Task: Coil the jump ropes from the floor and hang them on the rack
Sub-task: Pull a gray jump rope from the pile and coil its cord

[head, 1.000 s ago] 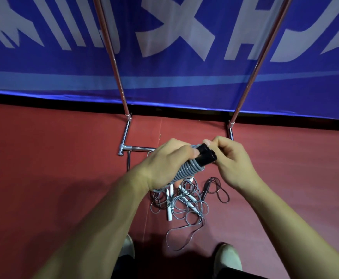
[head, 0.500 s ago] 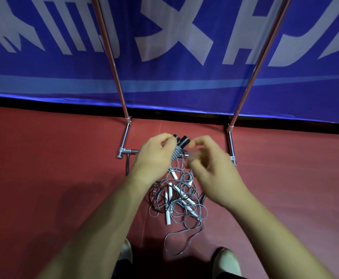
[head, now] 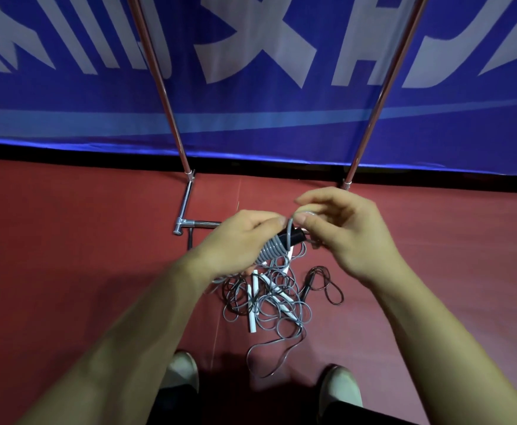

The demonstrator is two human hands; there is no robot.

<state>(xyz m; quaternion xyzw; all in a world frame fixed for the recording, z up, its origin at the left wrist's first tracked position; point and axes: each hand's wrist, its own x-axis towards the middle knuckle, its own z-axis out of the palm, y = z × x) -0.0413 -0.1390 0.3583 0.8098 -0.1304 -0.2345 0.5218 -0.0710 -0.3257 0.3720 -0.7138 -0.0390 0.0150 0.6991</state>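
My left hand (head: 238, 240) grips a pair of black jump rope handles (head: 294, 237) with grey cord wound tightly around them (head: 271, 252). Just to the right, my right hand (head: 343, 231) pinches the free end of that grey cord (head: 291, 223) between thumb and forefinger, above the handle tips. On the red floor below lies a tangled heap of grey ropes with white handles (head: 269, 299), and a dark rope with a black handle (head: 321, 280) beside it. The chrome rack (head: 171, 118) stands behind, its two uprights rising out of view; its top bar is not visible.
The rack's base bar (head: 186, 223) lies on the floor left of my hands. A blue banner with white lettering (head: 251, 72) covers the wall behind. My two shoes (head: 183, 372) stand just short of the rope heap.
The wrapped handle bundle stayed in my left hand, tilting as it shifted. My right hand let go of the handle tips, circled around them, and now pinches the cord end above.
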